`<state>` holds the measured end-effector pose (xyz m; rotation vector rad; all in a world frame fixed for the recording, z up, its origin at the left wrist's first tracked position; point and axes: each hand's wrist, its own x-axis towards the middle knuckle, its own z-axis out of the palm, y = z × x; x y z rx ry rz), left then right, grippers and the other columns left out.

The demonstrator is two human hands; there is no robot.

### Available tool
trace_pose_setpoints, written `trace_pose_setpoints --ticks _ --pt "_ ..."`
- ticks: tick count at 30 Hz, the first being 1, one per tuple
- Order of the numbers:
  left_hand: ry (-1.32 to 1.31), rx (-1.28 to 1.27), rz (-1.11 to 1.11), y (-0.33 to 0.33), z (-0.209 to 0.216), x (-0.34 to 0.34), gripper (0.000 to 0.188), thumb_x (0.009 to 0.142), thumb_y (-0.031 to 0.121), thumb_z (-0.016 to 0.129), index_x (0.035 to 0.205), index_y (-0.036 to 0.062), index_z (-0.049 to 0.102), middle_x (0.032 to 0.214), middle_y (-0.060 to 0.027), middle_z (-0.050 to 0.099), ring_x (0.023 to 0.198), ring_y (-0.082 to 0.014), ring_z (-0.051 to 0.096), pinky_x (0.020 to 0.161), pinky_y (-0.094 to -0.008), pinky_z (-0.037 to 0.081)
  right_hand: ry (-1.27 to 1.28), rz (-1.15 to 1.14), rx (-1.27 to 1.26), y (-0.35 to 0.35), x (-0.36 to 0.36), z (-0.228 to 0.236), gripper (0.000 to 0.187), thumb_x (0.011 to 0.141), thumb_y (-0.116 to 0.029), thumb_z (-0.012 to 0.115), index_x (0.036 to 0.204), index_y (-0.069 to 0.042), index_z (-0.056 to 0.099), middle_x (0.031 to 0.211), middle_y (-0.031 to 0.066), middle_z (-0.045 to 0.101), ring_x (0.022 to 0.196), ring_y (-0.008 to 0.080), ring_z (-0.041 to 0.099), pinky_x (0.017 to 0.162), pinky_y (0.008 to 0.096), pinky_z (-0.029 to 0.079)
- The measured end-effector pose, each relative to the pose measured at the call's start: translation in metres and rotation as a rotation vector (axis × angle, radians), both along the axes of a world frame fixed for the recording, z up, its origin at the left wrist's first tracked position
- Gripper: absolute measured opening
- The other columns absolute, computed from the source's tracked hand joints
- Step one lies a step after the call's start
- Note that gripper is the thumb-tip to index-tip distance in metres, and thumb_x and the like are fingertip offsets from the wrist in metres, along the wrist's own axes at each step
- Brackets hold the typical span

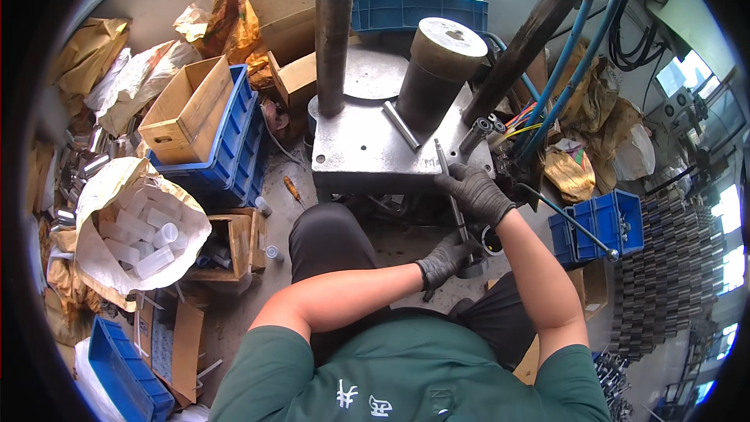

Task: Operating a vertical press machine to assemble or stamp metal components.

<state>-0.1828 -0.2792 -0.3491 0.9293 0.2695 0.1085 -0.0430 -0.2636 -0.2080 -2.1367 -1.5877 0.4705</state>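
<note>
A slender metal rod (457,216) is held by 2 dark-gloved hands, in front of and partly over the near right part of a thick steel plate (341,158). Its long axis slants: the narrow upper end points away from the person and slightly left, toward a dark upright cylinder (437,78), while the lower part runs back toward the person and slightly right. The right hand (476,194) is clamped on the rod's upper part, its fingers wrapped across. The left hand (445,262) is closed around the lower part, hiding where that end stops.

On the plate, left of the rod's tip and apart from it, 1 short steel tube (401,125) lies beside the upright cylinder, its axis running from far left to near right. To the right of the tip stand or lean 2 ring-ended metal cylinders (476,134). An orange-handled tool (291,187) lies on the floor at left, its handle pointing away from the person.
</note>
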Motion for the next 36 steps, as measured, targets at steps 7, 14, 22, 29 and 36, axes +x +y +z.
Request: trace_pose_setpoints --ticks 7,14,22,29,36 --pt "0.255 -0.195 -0.206 0.008 0.013 0.013 0.041 0.104 0.036 0.071 0.13 0.005 0.069 0.12 -0.0092 0.07 0.108 -0.0203 0.064 0.095 -0.0389 0.055 0.04 -0.106 -0.242 0.002 0.016 -0.028 0.049 0.094 -0.034 0.072 0.13 -0.001 0.068 0.108 0.0269 0.077 0.107 0.0415 0.075 0.099 0.048 0.056" --pt "0.256 -0.484 0.012 0.023 0.04 0.022 0.027 0.103 0.029 0.072 0.118 0.0057 0.071 0.102 -0.01 0.074 0.085 -0.0235 0.072 0.076 -0.0403 0.06 0.125 -0.109 -0.105 -0.004 0.015 -0.005 0.052 0.094 -0.029 0.073 0.136 0.001 0.068 0.116 0.0267 0.077 0.109 0.0364 0.076 0.099 0.0442 0.057" --pt "0.239 -0.596 0.139 0.057 0.044 0.018 0.024 0.113 0.033 0.059 0.115 0.0092 0.063 0.112 -0.0132 0.072 0.099 -0.0261 0.074 0.084 -0.042 0.063 -0.302 -0.047 0.133 -0.121 0.011 0.092 0.024 0.096 -0.018 0.075 0.115 -0.004 0.074 0.102 0.0191 0.074 0.091 0.0386 0.074 0.083 0.0471 0.058" --pt "0.307 0.084 0.251 0.082 0.01 0.025 0.042 0.116 0.039 0.054 0.113 0.0012 0.071 0.096 -0.011 0.075 0.082 -0.0202 0.07 0.078 -0.0373 0.059 -0.657 -0.215 -0.267 -0.224 0.04 0.152 0.023 0.09 -0.022 0.074 0.104 -0.004 0.081 0.109 0.0164 0.075 0.1 0.0378 0.07 0.091 0.0498 0.056" --pt "0.065 0.452 0.415 0.081 -0.003 0.014 0.027 0.113 0.032 0.064 0.11 0.0055 0.065 0.097 -0.0047 0.072 0.09 -0.0141 0.066 0.085 -0.0346 0.055 -0.424 -0.298 -0.262 -0.27 0.056 0.142 0.038 0.087 -0.022 0.069 0.12 -0.007 0.079 0.125 0.0191 0.073 0.108 0.0394 0.073 0.099 0.0482 0.058"
